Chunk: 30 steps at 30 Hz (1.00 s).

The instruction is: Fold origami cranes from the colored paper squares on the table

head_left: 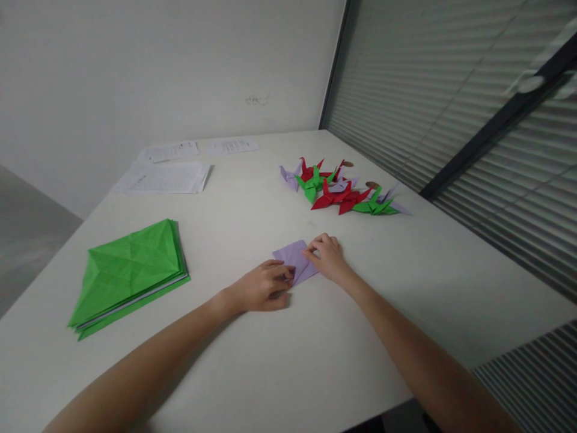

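Observation:
A small folded piece of purple paper (294, 255) lies flat on the white table (279, 361) in front of me. My left hand (264, 287) rests at its near left corner, fingers curled and pinching the paper's lower tip. My right hand (328, 256) presses on the paper's right edge with its fingers bent and closed over it. Both forearms reach in from the bottom of the view.
A stack of creased green paper squares (130, 270) sits at the left. A cluster of folded red, green and purple paper cranes (340, 189) lies farther back right. White printed sheets (164, 176) lie at the far side, and window blinds (451, 108) run along the right.

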### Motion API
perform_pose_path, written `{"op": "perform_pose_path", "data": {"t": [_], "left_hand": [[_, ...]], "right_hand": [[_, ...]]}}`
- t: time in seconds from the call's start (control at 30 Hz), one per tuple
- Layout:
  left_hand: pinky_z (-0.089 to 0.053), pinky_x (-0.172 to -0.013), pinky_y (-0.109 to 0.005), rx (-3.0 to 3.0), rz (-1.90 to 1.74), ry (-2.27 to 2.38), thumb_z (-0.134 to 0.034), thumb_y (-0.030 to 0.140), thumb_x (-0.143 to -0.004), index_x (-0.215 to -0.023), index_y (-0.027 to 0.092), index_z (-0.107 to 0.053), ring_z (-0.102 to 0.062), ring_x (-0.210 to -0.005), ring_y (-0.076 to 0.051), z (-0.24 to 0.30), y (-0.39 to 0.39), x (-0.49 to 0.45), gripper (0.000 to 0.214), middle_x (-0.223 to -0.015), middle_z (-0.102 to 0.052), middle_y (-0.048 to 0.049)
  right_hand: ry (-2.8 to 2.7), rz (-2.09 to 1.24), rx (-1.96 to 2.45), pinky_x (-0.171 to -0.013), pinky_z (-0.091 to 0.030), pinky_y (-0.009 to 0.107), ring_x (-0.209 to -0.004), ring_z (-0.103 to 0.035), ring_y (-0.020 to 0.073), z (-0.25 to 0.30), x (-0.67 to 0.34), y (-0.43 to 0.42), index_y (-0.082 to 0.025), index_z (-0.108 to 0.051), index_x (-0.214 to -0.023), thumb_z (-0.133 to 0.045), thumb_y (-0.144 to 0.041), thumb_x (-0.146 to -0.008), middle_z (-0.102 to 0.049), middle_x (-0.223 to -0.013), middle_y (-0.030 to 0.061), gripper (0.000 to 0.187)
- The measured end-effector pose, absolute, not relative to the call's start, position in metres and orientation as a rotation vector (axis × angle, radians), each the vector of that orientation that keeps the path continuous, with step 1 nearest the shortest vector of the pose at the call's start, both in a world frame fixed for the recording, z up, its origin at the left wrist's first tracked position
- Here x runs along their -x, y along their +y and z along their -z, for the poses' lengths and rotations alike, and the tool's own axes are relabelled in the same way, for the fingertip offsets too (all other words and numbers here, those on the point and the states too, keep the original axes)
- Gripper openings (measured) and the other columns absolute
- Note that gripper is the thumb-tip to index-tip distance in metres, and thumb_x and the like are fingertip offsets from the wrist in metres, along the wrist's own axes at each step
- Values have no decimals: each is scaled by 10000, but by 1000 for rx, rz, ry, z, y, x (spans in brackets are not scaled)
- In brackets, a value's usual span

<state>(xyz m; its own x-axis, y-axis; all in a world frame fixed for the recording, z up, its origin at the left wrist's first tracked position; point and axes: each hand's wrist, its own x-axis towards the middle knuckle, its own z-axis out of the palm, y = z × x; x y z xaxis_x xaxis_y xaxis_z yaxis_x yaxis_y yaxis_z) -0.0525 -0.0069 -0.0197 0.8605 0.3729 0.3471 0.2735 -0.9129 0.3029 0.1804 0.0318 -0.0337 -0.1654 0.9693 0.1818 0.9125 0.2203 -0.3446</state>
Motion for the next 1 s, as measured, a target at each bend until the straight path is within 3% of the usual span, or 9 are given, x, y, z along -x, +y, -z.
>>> {"op": "perform_pose_path", "data": {"t": [0.43, 1.0], "left_hand": [[-396, -1097, -454, -2806, -601, 410, -513, 183, -849, -971, 140, -663, -571, -1219, -244, 16, -7, 52, 198, -1297, -613, -139], [-369, -1109, -454, -2623, -611, 439, -552, 177, -824, -942, 163, -681, -603, -1199, -230, 19, -4, 53, 176, -1181, -697, -102]], "right_hand": [[-2156, -182, 1781, -848, -373, 383, -999, -503, 265, 30, -177, 29, -221, -688, -828, -646, -355, -862, -599, -1044, 72, 144], [-2167, -126, 1778, -812, -376, 381, -982, -510, 268, 30, -177, 28, -226, -683, -811, -622, -377, -869, -609, -1030, 78, 174]]}}
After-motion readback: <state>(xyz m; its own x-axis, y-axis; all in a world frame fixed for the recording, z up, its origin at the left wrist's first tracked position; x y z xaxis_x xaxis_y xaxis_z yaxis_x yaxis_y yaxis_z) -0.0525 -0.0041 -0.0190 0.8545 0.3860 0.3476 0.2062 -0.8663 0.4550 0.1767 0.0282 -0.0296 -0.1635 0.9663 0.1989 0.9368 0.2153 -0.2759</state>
